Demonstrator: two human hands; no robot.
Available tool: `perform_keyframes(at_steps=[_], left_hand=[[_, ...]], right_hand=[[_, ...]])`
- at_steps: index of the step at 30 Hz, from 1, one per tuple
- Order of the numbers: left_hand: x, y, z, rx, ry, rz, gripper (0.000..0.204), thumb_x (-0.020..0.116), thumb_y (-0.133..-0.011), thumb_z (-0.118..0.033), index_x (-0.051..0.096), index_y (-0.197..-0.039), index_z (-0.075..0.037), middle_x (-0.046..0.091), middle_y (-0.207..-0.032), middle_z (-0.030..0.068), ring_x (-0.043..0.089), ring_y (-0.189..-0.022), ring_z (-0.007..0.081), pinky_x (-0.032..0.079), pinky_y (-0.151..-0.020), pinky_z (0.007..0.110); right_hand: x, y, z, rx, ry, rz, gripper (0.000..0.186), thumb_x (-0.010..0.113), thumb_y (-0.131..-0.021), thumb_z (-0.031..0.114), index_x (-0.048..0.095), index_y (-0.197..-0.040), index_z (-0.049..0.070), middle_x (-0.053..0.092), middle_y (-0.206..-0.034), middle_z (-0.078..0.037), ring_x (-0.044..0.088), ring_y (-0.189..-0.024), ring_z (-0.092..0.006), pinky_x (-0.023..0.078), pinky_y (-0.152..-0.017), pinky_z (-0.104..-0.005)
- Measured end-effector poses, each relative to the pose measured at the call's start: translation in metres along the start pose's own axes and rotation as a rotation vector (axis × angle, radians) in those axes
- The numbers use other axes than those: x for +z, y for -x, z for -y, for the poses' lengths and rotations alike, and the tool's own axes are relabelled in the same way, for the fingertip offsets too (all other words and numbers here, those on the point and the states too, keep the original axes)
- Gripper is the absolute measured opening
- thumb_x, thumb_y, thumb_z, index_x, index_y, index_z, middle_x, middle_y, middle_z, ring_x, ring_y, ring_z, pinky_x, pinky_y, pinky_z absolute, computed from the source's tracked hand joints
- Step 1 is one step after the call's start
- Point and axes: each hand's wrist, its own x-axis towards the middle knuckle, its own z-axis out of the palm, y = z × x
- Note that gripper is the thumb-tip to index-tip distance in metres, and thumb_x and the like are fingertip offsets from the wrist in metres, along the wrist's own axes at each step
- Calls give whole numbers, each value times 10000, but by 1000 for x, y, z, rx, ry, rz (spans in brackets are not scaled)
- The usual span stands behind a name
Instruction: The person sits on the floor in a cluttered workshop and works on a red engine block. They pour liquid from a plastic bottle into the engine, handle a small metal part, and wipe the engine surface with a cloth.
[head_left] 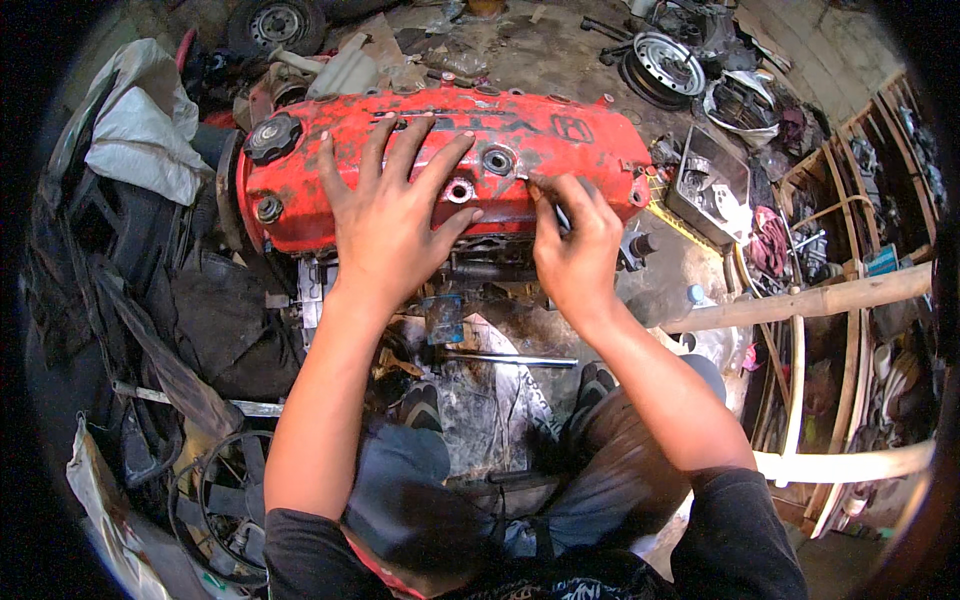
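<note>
A red engine valve cover (315, 165) with worn, grimy paint lies across in front of me. A black oil filler cap (274, 137) sits at its left end. My left hand (392, 225) rests on the cover, fingers spread, with its thumb just below a round bolt hole (459, 191). My right hand (582, 240) is closed in a pinch around a slim metal tool (564, 217), mostly hidden by the fingers. Its fingertips are at the cover's surface, right of a dark-ringed hole (497, 161). What kind of tool it is, I cannot make out.
A metal rod (510, 359) lies on the ground between my feet. To the right are a metal tray of parts (718, 180), a wheel rim (668, 66) and wooden rails (800, 305). Dark cloth and a white sack (145, 125) are heaped at left.
</note>
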Motion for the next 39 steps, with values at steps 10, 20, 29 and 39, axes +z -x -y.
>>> perform_keyframes(at_steps=[10,20,29,39], left_hand=[[2,0,1,20,-2,-43,721,820,-763,-486,573,-1425,-342,548,-1461,41,442,-1409,296,136,-1167,721],[0,2,2,2,6,-1,763,810,-772,-516,549,-1468,-341,522,-1499,34,406,-1447,289,78,-1212,667],[-1,1,-1,-3,27,5,757,802,-778,-514,550,-1471,-344,519,-1500,38,401,-1448,305,53,-1218,662],[3,3,3,16,34,-48,724,791,-772,-535,585,-1438,-340,541,-1480,40,426,-1424,312,82,-1210,650]], right_hand=[[2,17,3,-36,53,37,185,699,-881,26,686,-1062,61,675,-995,-191,673,-844,-430,543,-699,-492],[-2,1,3,12,-23,-8,176,680,-902,27,687,-1074,60,650,-935,-179,664,-824,-407,525,-713,-485],[-9,10,-1,131,-161,197,270,674,-885,-17,662,-1152,23,668,-995,-224,671,-932,-428,533,-820,-478],[-10,5,13,16,-44,188,196,655,-900,-15,656,-1095,6,663,-964,-229,667,-920,-444,525,-775,-480]])
